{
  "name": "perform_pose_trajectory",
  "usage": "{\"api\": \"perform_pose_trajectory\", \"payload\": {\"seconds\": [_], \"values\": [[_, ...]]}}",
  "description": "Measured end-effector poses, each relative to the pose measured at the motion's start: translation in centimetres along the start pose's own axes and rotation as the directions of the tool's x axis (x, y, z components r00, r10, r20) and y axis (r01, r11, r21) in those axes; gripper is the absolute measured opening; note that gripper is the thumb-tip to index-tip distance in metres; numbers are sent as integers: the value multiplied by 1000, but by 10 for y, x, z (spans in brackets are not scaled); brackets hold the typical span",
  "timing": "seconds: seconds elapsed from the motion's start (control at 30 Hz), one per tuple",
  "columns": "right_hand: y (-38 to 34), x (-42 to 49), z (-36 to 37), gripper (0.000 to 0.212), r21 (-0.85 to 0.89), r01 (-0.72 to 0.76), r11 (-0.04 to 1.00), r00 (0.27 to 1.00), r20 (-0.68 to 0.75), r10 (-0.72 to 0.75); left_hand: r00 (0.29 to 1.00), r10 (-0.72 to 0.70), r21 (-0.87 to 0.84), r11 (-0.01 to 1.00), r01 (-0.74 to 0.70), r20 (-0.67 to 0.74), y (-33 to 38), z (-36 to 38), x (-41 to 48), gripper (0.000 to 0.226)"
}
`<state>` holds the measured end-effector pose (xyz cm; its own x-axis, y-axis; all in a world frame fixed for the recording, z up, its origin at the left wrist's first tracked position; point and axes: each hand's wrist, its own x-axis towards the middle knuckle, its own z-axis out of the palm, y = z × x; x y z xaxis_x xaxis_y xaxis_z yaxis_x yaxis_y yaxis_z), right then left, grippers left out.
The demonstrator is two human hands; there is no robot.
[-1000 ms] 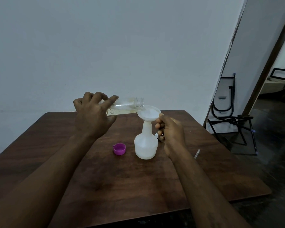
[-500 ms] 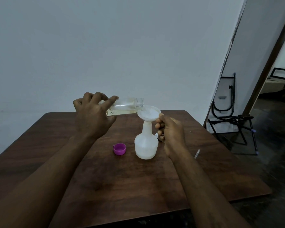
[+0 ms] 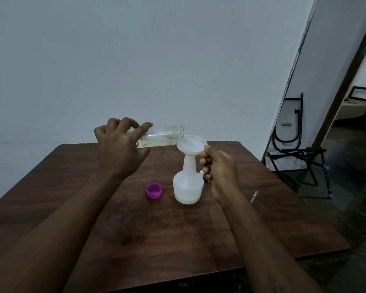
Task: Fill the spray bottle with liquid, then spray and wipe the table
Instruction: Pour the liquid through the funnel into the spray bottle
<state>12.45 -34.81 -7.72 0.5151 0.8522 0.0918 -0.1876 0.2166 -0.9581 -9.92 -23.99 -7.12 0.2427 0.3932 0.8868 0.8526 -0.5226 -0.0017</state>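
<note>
Head view showed the left hand wrapped around the base of a clear bottle, fingers curled over its top and the thumb under it, so the bottle lay almost level with its open mouth at the rim of a white funnel. A thin layer of pale liquid lay along the bottle's lower side. A label with dark marks showed just beside the thumb, too small to read.

The right hand was clenched around the funnel's near side, thumb tip touching the rim and the other fingers folded below it, beside the neck of the spray bottle. Whether those fingers also gripped the neck could not be told.

The spray bottle stood upright near the middle of the table, closer to the far edge. It was milky white with a narrow neck and a wide round body, and the funnel sat in its mouth. Its liquid level was hard to make out through the cloudy wall.

A purple cap lay open side up just left of the spray bottle, apart from it. A thin pale tube lay toward the right edge, partly hidden behind the right wrist. Something small and pale behind the right hand's fingers was mostly covered.
</note>
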Motion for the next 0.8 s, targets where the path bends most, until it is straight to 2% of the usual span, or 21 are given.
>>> {"api": "perform_pose_trajectory", "payload": {"seconds": [0.8], "values": [[1, -1, 0, 45, -10, 8, 1000, 1000, 8, -7, 1000, 3, 2, 1000, -3, -3, -1, 0, 0, 58]]}}
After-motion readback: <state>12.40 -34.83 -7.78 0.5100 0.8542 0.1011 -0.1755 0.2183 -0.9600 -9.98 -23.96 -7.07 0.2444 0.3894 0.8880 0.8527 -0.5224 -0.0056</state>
